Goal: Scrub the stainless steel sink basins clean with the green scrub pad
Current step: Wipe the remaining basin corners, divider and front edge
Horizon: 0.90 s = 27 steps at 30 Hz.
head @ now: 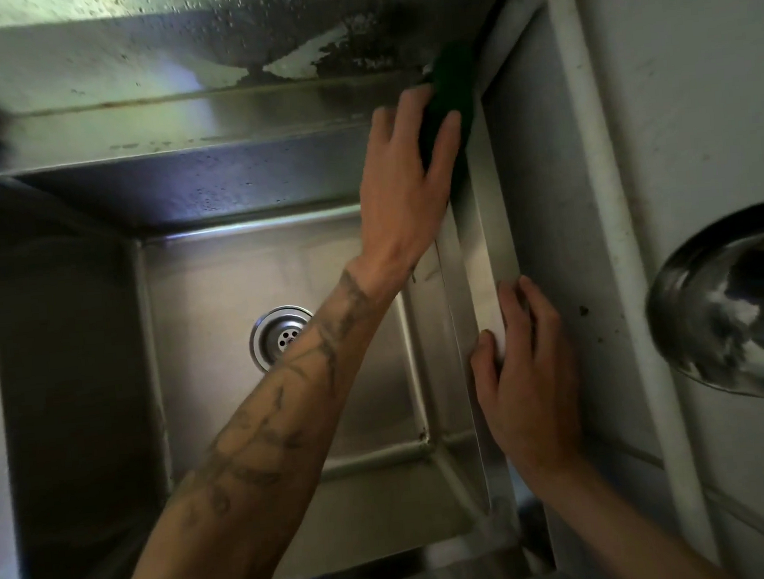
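Likely soft and light, best pressed flat, the dark green scrub pad sits at the stainless steel sink basin's far right corner under the left hand's spread fingers; the right hand rests loose-fingered on the rim.

A single wide-angle camera worn on the person's head looks steeply down from close above into a steel sink basin, which fills the left and centre of the frame, with a pale wall down the right side.
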Motion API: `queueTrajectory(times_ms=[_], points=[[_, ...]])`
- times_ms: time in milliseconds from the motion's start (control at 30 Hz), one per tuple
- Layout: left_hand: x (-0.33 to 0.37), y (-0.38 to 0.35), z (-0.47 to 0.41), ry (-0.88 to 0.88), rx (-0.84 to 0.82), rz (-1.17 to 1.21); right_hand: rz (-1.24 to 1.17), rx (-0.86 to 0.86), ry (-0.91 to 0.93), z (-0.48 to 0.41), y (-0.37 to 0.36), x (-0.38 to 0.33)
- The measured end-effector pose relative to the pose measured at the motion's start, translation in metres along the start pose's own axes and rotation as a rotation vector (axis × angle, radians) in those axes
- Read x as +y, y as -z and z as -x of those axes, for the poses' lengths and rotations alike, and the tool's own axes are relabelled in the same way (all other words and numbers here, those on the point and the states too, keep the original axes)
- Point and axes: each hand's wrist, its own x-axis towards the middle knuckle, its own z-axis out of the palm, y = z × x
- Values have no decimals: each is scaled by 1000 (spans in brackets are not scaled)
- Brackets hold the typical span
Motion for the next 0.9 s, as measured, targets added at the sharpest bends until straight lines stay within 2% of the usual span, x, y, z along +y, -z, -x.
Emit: queueTrajectory(times_ms=[100,167,233,367,467,533,633,700,767,900], points=[[2,-4,-30,-180,-101,-329,8,-15,-4,1,0,-1],[-2,-8,-43,-181,-134,-576,5,-31,-6,2,-3,-2],[8,-15,-35,-201,-173,-675,1,-22,-26,6,4,-1],[12,-12,3,-374,-228,-631,-22,-6,-17,4,2,1],[-2,1,15,-522,-341,-653,-41,-16,-19,0,-1,3],[-3,0,-5,-497,-371,-697,-53,-8,-23,1,0,2],[1,-9,-36,-255,-302,-745,-89,3,-89,2,2,2],[6,-17,-37,-194,-255,-750,-121,30,-159,2,4,-1],[10,-16,-16,-241,-274,-750,-155,62,-226,5,7,-4],[13,4,49,-440,-441,-684,-124,122,-364,24,15,-10]])
